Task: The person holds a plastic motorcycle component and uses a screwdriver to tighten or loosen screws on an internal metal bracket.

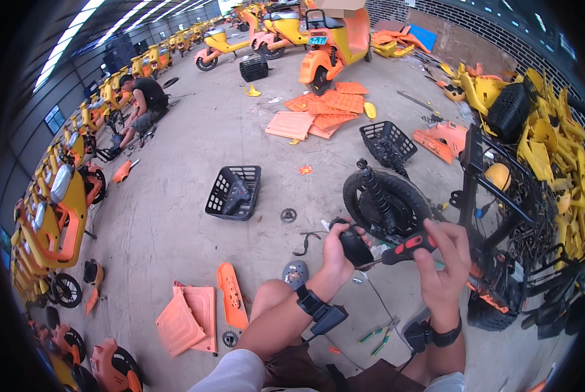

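My left hand (340,258) grips a small dark housing (356,243) at the lower middle. My right hand (446,264) holds a red-and-black screwdriver (407,250) by its handle, with the shaft pointing at the housing; where the tip meets it is unclear. Just beyond both hands lie a black tyred wheel (354,196) and a shock absorber (379,196). Green-handled pliers (377,340) and thin cables lie on the floor below my hands.
Black baskets (219,209), orange panels (181,313) and yellow body parts (541,137) lie around me. A black metal frame (469,196) stands at right. Scooters (64,228) line the left, others (332,52) stand ahead. A co-worker (150,104) sits on the floor (175,163).
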The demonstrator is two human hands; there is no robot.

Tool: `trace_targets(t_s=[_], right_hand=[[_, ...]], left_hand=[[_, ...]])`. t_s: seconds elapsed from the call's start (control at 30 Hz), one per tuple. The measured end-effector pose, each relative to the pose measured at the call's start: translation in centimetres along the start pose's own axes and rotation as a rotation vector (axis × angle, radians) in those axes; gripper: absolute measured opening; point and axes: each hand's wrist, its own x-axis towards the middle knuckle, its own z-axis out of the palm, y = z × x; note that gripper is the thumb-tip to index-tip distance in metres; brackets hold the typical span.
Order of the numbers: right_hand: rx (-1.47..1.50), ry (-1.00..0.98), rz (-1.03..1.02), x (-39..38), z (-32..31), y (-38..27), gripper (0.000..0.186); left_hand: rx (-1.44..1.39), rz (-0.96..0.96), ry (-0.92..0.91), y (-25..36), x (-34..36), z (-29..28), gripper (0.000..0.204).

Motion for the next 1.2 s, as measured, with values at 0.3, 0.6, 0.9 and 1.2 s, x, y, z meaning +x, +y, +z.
trace_targets(t_s=[0.3,0.6,0.9,1.2], right_hand=[[-0.153,0.067,0.018,-1.1,-1.0,0.3,0.036],[-0.086,0.173,-0.09,-0.9,1.9,2.4,0.039],[0.2,0.259,-0.047,0.2,5.0,2.4,0.037],[0.181,0.17,-0.126,0.3,4.3,1.8,0.038]], left_hand=[[-0.036,-0.007,0.012,-1.5,0.4,0.7,0.026],[-0.055,0.063,0.035,0.6,0.8,0.1,0.028],[-0.058,0.074,0.03,3.1,0.5,-0.8,0.034],[-0.05,0.052,0.023,3.2,0.3,-0.5,0.036]])
